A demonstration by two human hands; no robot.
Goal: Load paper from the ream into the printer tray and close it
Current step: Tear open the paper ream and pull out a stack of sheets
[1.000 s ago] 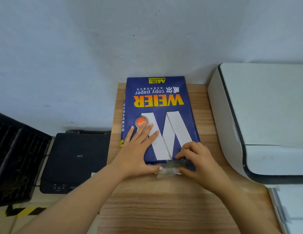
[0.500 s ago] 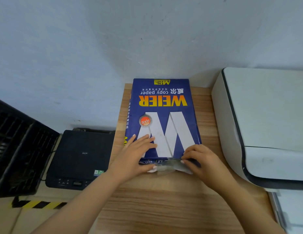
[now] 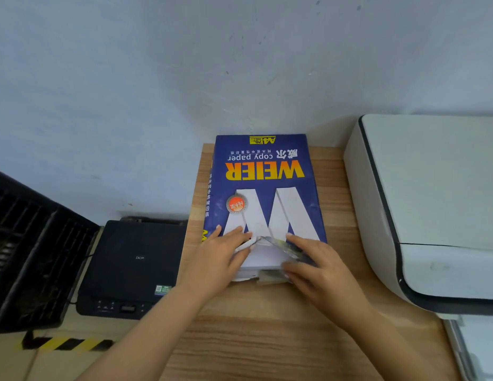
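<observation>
A blue ream of copy paper [image 3: 263,177] lies flat on the wooden table [image 3: 267,334], its far end against the wall. Its near end is torn open, and white sheets [image 3: 263,257] show in a triangular gap. My left hand [image 3: 222,255] presses on the ream's near left corner and holds the left wrapper flap. My right hand [image 3: 318,266] grips the right wrapper flap [image 3: 284,244] and pulls it aside. A white printer [image 3: 432,204] stands to the right of the ream. Part of a white tray [image 3: 476,350] shows below it at the lower right.
A black printer [image 3: 130,268] sits lower, left of the table. A black slatted crate [image 3: 25,251] stands at the far left. Yellow-black hazard tape [image 3: 66,343] marks the floor. A pale wall [image 3: 212,64] backs everything.
Both hands have pulled the wrapper apart at the ream's near end, and white sheets now show. The left hand has slid back toward the near corner.
</observation>
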